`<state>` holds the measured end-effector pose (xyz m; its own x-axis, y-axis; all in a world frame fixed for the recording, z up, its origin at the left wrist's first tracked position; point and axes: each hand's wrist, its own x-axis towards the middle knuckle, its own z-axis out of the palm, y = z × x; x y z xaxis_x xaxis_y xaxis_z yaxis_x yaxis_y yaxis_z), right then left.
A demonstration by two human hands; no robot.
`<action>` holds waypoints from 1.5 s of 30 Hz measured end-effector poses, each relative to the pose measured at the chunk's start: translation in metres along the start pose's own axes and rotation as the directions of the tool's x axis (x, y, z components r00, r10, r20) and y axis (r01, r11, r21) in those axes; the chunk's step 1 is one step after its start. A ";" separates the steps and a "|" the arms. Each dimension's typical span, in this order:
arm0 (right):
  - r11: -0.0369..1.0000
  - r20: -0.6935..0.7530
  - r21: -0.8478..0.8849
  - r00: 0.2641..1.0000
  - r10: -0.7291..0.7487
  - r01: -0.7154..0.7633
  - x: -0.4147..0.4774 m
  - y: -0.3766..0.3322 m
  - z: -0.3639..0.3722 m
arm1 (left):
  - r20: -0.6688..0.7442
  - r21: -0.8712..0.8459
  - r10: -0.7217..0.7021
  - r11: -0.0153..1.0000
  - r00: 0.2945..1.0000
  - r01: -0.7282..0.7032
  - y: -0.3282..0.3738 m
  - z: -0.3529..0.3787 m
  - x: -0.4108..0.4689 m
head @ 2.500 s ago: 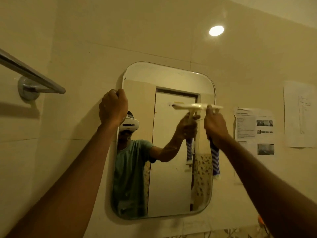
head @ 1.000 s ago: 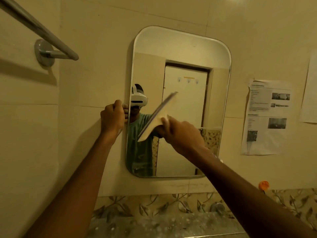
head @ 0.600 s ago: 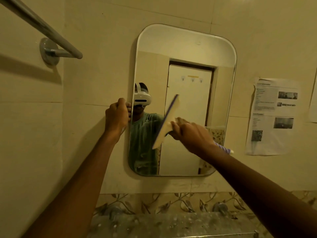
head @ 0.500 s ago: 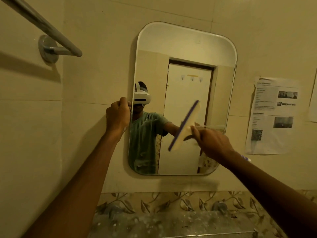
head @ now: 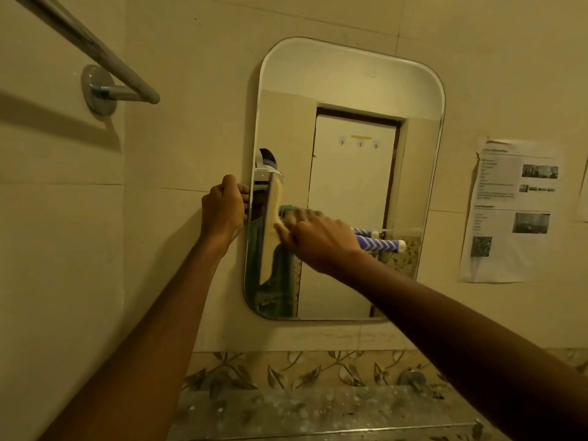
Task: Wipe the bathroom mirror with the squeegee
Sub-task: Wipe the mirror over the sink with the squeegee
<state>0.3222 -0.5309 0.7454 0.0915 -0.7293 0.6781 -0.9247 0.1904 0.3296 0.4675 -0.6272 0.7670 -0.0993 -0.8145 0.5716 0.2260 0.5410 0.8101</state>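
A rounded rectangular mirror [head: 350, 90] hangs on the beige tiled wall. My left hand [head: 222, 210] grips the mirror's left edge at mid height. My right hand [head: 318, 240] holds the squeegee [head: 270, 230] by its blue-and-white striped handle, which sticks out to the right of the hand. The pale blade stands nearly vertical against the glass, close to the mirror's left edge. The reflection shows a headset, a green shirt and a white door.
A chrome towel bar [head: 95, 49] juts from the wall at upper left. Printed paper sheets [head: 512, 211] are stuck to the wall right of the mirror. A leaf-pattern tile border [head: 286, 374] and a speckled glass shelf [head: 318, 412] run below.
Within the last half second the squeegee swept from the mirror's middle to its left edge, and its blade turned from slanted to nearly vertical. My left hand stayed on the mirror's edge.
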 end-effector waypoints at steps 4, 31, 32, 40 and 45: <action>0.979 0.028 0.141 0.989 0.142 -0.145 -0.048 0.065 -0.009 | 0.017 0.006 0.001 1.000 1.000 -0.001 -0.004 0.000 0.001; 0.999 0.101 0.024 0.995 0.021 -0.024 -0.073 0.000 0.011 | -0.029 0.091 0.019 0.996 0.999 -0.016 0.003 0.005 -0.005; 1.000 0.127 0.018 0.992 -0.017 0.015 -0.065 -0.018 0.017 | -0.023 0.087 0.013 0.996 1.000 -0.011 0.003 0.004 -0.005; 0.994 0.069 0.086 0.996 0.061 -0.067 -0.053 -0.011 0.041 | 0.043 0.085 -0.024 0.996 0.999 0.020 0.005 -0.002 -0.001; 0.972 0.062 -0.025 0.970 0.234 -0.233 -0.098 0.065 0.035 | 0.038 0.102 -0.008 0.995 0.999 0.004 0.004 0.001 -0.003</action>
<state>0.2401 -0.4696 0.6776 -0.1509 -0.7040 0.6940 -0.9111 0.3714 0.1786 0.4679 -0.6221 0.7688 -0.1378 -0.8101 0.5699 0.1260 0.5563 0.8214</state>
